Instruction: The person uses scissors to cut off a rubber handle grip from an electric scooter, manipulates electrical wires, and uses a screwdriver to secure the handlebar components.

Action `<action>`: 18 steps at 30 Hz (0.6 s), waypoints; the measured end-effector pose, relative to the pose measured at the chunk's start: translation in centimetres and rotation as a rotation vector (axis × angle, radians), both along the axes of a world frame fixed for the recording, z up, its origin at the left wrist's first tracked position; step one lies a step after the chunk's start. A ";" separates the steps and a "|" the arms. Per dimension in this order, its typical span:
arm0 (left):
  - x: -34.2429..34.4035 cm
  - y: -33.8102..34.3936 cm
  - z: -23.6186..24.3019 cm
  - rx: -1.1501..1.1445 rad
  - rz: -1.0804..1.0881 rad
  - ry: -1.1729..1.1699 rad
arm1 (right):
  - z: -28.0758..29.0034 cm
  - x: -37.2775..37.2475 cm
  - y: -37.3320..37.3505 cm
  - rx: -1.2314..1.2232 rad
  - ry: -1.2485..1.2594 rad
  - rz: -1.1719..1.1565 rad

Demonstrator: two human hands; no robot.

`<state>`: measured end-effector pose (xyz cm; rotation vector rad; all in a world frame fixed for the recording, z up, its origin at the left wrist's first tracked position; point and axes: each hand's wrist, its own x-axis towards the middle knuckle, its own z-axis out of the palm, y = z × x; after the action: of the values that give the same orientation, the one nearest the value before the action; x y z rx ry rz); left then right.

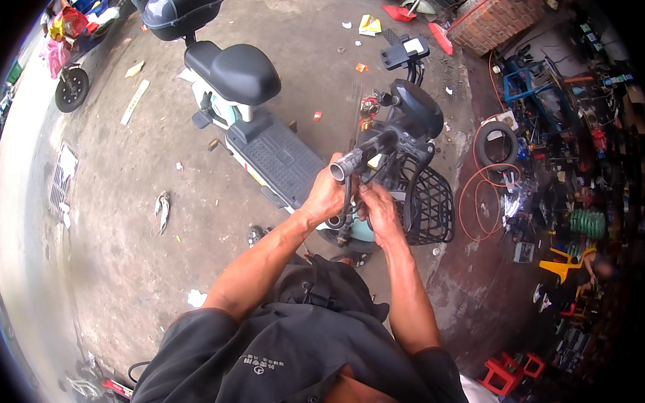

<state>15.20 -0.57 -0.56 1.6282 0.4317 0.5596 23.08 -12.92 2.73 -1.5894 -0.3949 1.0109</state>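
An electric scooter stands before me, with its black seat, ridged footboard and wire basket in view. The near end of its handlebar is a bare metal tube without a grip. Just under that tube my left hand is closed, its fingertips partly hidden by the bar and a dark cable. Close beside it, my right hand pinches with bent fingers next to the black cables. Whatever lies between the fingers of either hand is too small or covered to make out.
A tyre and a looped orange hose lie at the right, near crowded tools and parts. Red stools stand at the lower right. A person sits by a yellow stool. Litter and a rag dot the ground.
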 end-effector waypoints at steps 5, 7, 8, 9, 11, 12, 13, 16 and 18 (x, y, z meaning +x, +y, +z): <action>0.8 -0.1 0.3 -0.044 0.040 0.021 | 0.1 0.1 0.2 -0.024 -0.040 -0.024; 1.4 -0.4 0.5 -0.014 0.048 0.027 | 0.0 0.4 -0.1 -0.001 -0.039 -0.026; 1.7 -0.4 0.4 0.014 0.047 0.057 | 0.2 0.5 -0.1 0.019 -0.028 -0.019; 1.9 -0.4 0.1 0.041 0.043 0.087 | 0.5 0.6 -0.2 0.039 -0.017 -0.014; 2.7 1.7 -3.8 0.229 0.217 0.192 | 1.7 0.4 -0.6 0.067 -0.023 0.044; 2.6 3.4 -4.7 0.171 0.315 0.209 | 2.4 0.3 -1.4 0.096 0.010 0.020; 2.5 5.2 -5.0 0.118 0.413 0.215 | 3.2 0.5 -2.1 0.132 0.034 -0.003; 0.5 8.7 -5.0 -0.223 0.336 0.100 | 3.2 0.0 -3.0 0.131 0.057 -0.087; -1.6 8.0 -1.4 -0.200 0.232 0.271 | 1.5 -0.6 -2.9 0.181 0.084 -0.135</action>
<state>13.62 7.44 -1.97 1.4734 0.8590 0.4522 22.46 -15.82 4.26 -1.3878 -0.3085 0.9092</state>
